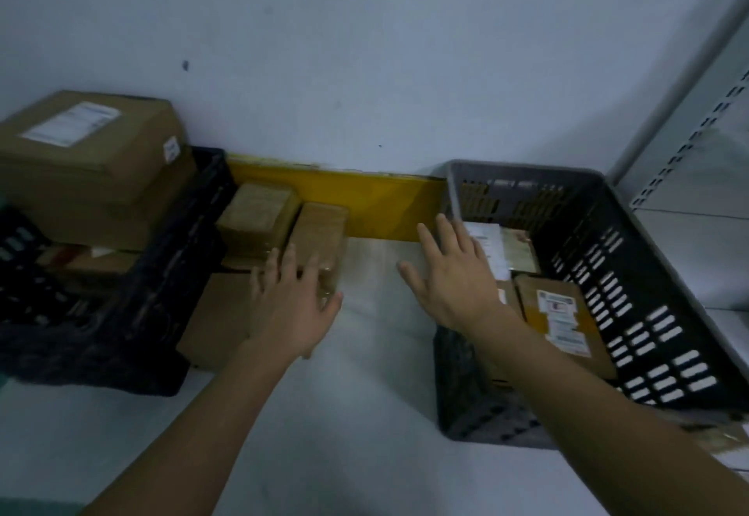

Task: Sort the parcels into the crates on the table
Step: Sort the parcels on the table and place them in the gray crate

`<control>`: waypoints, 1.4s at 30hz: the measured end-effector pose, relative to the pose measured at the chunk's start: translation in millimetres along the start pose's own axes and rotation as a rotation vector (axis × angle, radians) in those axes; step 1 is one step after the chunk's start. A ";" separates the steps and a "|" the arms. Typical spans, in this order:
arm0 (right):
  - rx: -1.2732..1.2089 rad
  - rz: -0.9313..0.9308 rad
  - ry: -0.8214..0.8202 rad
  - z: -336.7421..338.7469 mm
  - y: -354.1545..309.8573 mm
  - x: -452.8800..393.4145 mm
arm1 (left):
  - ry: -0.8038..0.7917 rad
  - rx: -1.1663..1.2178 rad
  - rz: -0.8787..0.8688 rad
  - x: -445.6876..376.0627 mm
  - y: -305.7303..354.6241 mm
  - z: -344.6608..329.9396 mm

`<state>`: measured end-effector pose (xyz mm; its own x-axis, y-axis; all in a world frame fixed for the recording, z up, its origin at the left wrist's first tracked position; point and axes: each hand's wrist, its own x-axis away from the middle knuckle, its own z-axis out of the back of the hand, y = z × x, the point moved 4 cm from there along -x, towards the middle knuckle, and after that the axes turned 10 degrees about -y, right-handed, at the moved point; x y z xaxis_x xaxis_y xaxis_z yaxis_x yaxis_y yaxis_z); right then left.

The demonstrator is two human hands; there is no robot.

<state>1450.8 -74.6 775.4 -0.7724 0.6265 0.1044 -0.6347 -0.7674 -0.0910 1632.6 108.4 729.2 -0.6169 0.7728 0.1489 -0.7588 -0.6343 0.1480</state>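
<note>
Now left hand (289,304) fingers (288,262) spread flat on small parcel (322,239), right hand (450,276) open, empty, beside grey crate (632,256).

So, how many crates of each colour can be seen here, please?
Black crate: 1
Grey crate: 1
Total: 2 crates
</note>
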 end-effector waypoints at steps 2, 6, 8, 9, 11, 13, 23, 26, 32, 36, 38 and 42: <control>-0.029 0.026 -0.012 -17.9 -40.8 0.5 | -0.029 0.002 0.029 7.2 -40.1 -5.7; -0.079 -0.004 -0.160 -72.9 -98.1 2.9 | -0.138 0.029 0.093 19.9 -101.1 -29.1; -0.089 -0.030 -0.247 -98.5 -115.9 2.4 | -0.174 0.041 0.111 23.8 -118.1 -40.4; -0.087 -0.041 -0.286 -108.5 -123.0 1.4 | -0.196 0.049 0.116 23.8 -123.9 -45.8; -0.072 -0.058 -0.356 -125.9 -133.2 -1.3 | -0.241 0.066 0.121 20.5 -132.0 -56.7; -0.051 -0.062 -0.398 -142.5 -138.0 -7.4 | -0.277 0.079 0.117 15.0 -137.0 -66.2; -0.111 0.025 -0.449 -202.7 -163.8 -60.1 | -0.423 0.114 0.198 -11.3 -170.7 -99.1; -0.133 0.011 -0.492 -214.9 -167.9 -67.8 | -0.461 0.104 0.186 -20.6 -169.7 -106.9; -0.208 -0.134 -0.564 -244.8 -163.2 -84.7 | -0.538 0.090 0.045 -44.0 -156.4 -124.2; -0.418 -0.274 -0.613 -255.8 -167.7 -86.7 | -0.537 0.028 -0.016 -56.1 -155.2 -131.1; -0.572 -0.313 -0.612 -263.7 -170.3 -85.9 | -0.500 0.000 -0.064 -59.3 -151.9 -132.5; -1.032 -0.372 -0.500 -251.8 -187.3 -79.6 | -0.463 -0.034 -0.075 -67.4 -156.3 -133.3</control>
<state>1625.4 53.6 534.8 -0.5885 0.4887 0.6441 -0.7127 0.0625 -0.6987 1764.9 158.4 565.8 -0.4075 0.7207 0.5609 -0.8092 -0.5696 0.1440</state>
